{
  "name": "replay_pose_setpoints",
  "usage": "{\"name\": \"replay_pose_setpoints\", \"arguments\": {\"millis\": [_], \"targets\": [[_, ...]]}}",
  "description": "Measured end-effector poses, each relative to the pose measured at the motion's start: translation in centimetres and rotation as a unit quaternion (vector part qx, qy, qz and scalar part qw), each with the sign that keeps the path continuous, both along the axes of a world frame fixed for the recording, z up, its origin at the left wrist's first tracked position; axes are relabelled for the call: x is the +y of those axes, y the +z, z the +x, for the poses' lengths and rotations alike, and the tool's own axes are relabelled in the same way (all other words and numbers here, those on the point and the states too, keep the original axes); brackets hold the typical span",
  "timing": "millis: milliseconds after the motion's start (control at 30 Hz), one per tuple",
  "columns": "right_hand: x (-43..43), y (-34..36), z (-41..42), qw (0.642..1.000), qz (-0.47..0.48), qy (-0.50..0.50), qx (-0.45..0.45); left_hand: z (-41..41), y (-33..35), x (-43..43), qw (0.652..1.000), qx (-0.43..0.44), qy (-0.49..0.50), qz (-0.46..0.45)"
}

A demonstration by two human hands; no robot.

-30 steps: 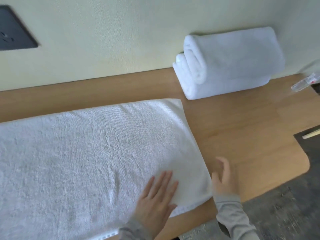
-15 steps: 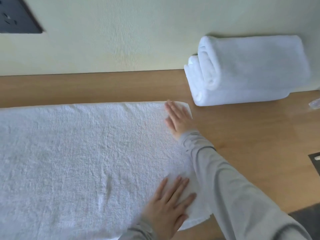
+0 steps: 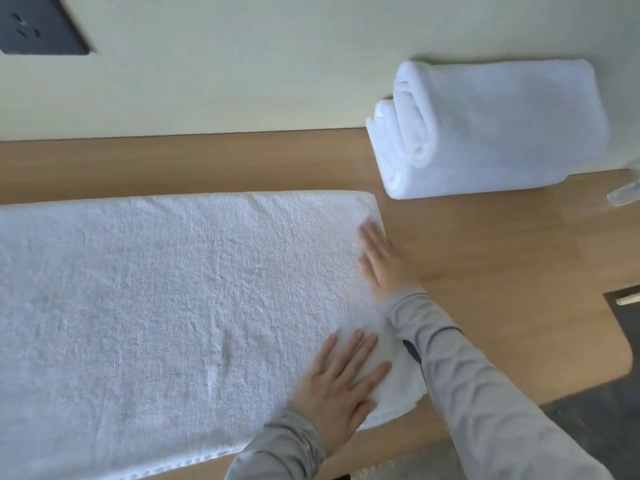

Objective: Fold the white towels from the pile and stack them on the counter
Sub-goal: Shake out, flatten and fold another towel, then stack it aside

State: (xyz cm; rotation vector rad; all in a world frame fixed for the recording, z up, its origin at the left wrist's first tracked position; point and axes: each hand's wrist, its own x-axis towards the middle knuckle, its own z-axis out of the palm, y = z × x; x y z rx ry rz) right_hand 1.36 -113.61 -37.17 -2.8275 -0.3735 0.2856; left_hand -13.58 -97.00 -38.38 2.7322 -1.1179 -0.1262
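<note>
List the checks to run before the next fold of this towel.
1. The towel lies flat on the counter: ok, slight wrinkles.
2. The left hand presses flat on the near right corner: ok.
3. The right hand lies flat on the right edge: ok.
4. The left end of the towel is squared: cannot tell, out of view.
5. The stack by the wall sits apart from the towel: ok.

Flat towel [image 3: 173,299] on counter [image 3: 502,271], folded stack [image 3: 491,129] behind-right against wall [image 3: 242,64]
</note>
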Motion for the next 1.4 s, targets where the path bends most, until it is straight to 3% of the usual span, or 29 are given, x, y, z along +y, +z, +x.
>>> {"name": "replay_pose_setpoints", "arguments": {"millis": [100,300,367,433,467,500,533,600,633,667,700,767,1000,1200,1300,1400], "targets": [[-1.8,0.7,0.0,0.993,0.016,-0.112,0.047,0.0,0.2,0.1,1.000,-0.007,-0.005,0.000],[-2.0,3.5,4.2,0.998,0.047,-0.040,-0.015,0.0,0.9,0.1,0.999,0.003,0.013,-0.032],[-1.4,3.7,6.4,0.999,0.050,0.003,-0.010,-0.2,1.5,-0.2,0.989,0.028,0.075,-0.121],[-0.8,3.4,8.5,0.998,0.034,0.047,0.008,-0.8,2.2,-1.5,0.945,0.023,0.228,-0.233],[-0.4,3.2,9.5,0.998,0.020,0.062,0.017,-1.2,2.6,-2.5,0.897,0.017,0.344,-0.277],[-0.1,3.0,10.3,0.997,0.004,0.072,0.025,-1.6,3.2,-3.6,0.821,0.021,0.477,-0.312],[0.2,3.0,11.0,0.996,-0.015,0.079,0.032,-2.0,4.0,-4.8,0.710,0.035,0.619,-0.335],[0.5,3.0,12.2,0.993,-0.051,0.097,0.037,-2.4,5.4,-6.7,0.417,0.102,0.829,-0.358],[0.7,3.0,12.9,0.991,-0.061,0.108,0.042,-2.5,6.1,-7.3,0.284,0.143,0.874,-0.367],[0.8,3.2,13.4,0.990,-0.060,0.114,0.054,-2.7,6.8,-7.9,0.180,0.180,0.889,-0.380],[1.0,3.4,14.0,0.990,-0.049,0.112,0.071,-2.6,7.4,-8.5,0.107,0.211,0.886,-0.400],[1.1,3.8,14.9,0.990,-0.019,0.095,0.107,-2.6,7.8,-9.9,0.034,0.236,0.858,-0.456],[1.7,5.1,17.0,0.968,-0.074,0.093,0.219,-1.2,7.4,-13.0,-0.036,0.259,0.813,-0.520],[1.0,5.1,17.8,0.955,-0.088,0.114,0.259,-0.7,6.9,-16.7,-0.018,0.229,0.794,-0.563],[0.6,5.0,18.2,0.964,-0.008,0.108,0.242,-0.5,7.8,-17.5,0.004,0.189,0.796,-0.575],[0.7,6.3,18.0,0.957,0.149,0.075,0.237,-0.4,9.1,-16.8,0.016,0.124,0.804,-0.581]]}}
